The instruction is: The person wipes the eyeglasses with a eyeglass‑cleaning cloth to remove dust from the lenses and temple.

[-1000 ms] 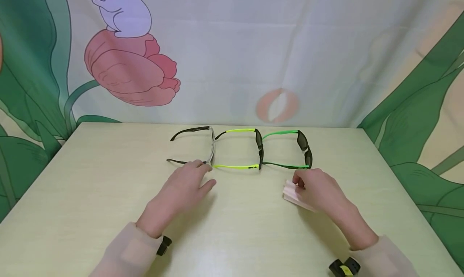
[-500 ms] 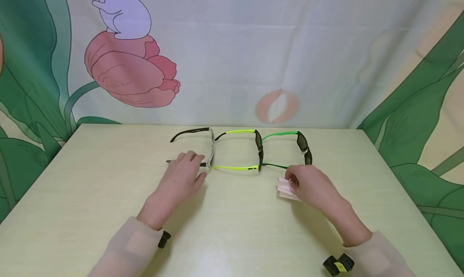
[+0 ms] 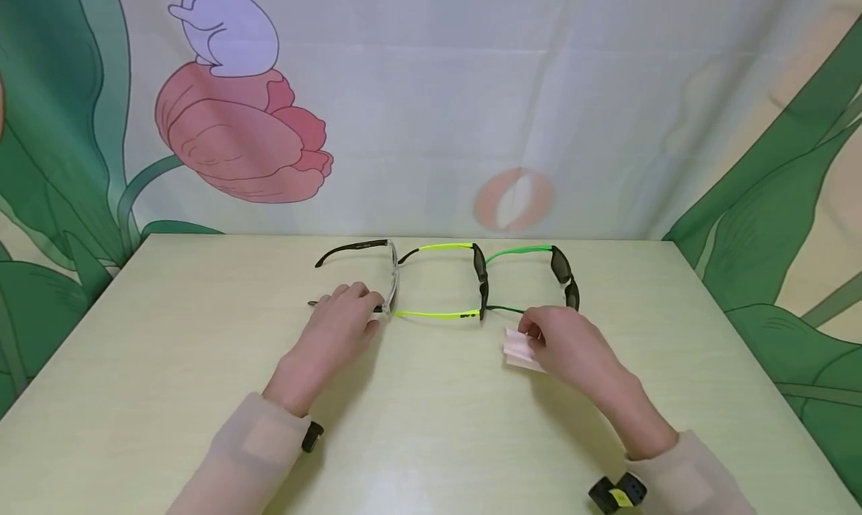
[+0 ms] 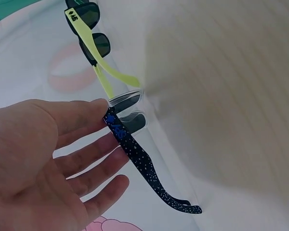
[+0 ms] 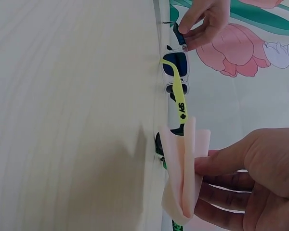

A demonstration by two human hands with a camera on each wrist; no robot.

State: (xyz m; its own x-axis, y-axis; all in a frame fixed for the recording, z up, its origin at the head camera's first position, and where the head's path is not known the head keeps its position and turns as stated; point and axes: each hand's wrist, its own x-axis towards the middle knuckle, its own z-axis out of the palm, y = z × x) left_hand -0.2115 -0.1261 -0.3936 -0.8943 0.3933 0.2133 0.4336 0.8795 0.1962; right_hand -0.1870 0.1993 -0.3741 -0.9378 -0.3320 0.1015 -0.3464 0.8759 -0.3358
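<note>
Clear-framed sunglasses [image 3: 395, 274] with black, white-speckled arms stand at the left of a row of three. My left hand [image 3: 340, 326] pinches their near arm close to the hinge, thumb toward the wrist camera; the speckled arm [image 4: 145, 166] shows fully in the left wrist view. A folded pale pink cloth [image 5: 185, 168] is held between the thumb and fingers of my right hand [image 3: 572, 343]. That hand is just in front of the green-armed sunglasses [image 3: 560, 264], covering part of their near arm. Between them stand black sunglasses with neon-yellow arms [image 3: 441, 315].
The row stands near the back edge of a pale wooden table [image 3: 431, 425], arms unfolded and lenses toward the right. Behind the table hangs a printed curtain [image 3: 417, 126] with a pink flower and green leaves. Both wrists wear small black devices.
My left hand has shifted slightly left and closed its fingers on the clear sunglasses' near arm. The right hand has moved left with the pink cloth.
</note>
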